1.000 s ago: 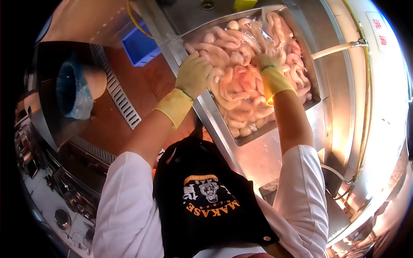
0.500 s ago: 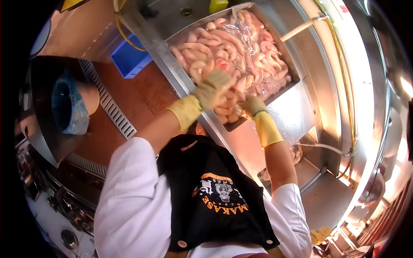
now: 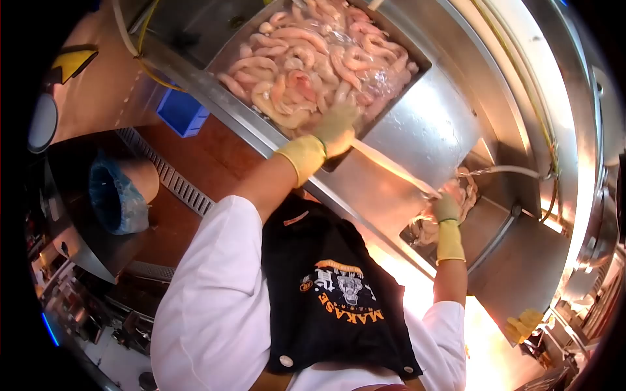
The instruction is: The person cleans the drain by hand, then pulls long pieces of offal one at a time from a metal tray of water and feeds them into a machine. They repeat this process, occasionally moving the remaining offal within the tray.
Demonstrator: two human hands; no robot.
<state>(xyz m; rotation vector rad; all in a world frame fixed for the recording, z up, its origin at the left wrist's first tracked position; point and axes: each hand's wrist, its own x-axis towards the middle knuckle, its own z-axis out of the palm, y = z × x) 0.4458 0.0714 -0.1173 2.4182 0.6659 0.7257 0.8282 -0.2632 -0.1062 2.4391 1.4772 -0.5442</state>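
A pale length of intestine (image 3: 394,167) is stretched between my two gloved hands. My left hand (image 3: 336,130), in a yellow rubber glove, is closed around one end of it at the near corner of the metal tray (image 3: 375,129); its fingers are slightly blurred. At the other end, my right hand (image 3: 447,205), gloved too, grips the strand over the sink basin (image 3: 486,242). Pink intestines (image 3: 313,62) lie heaped in water in the tray. More intestines (image 3: 468,190) sit in the basin beside my right hand.
A steel counter (image 3: 424,124) lies between tray and basin. A pale hose (image 3: 515,171) reaches over the basin. On the floor to the left are a blue crate (image 3: 182,114) and a bin with a blue liner (image 3: 120,195). Yellow gloves (image 3: 523,324) lie at lower right.
My right hand has moved right and down from the tray to the basin, drawing the length of intestine out. My left hand stays by the tray, and the view has shifted.
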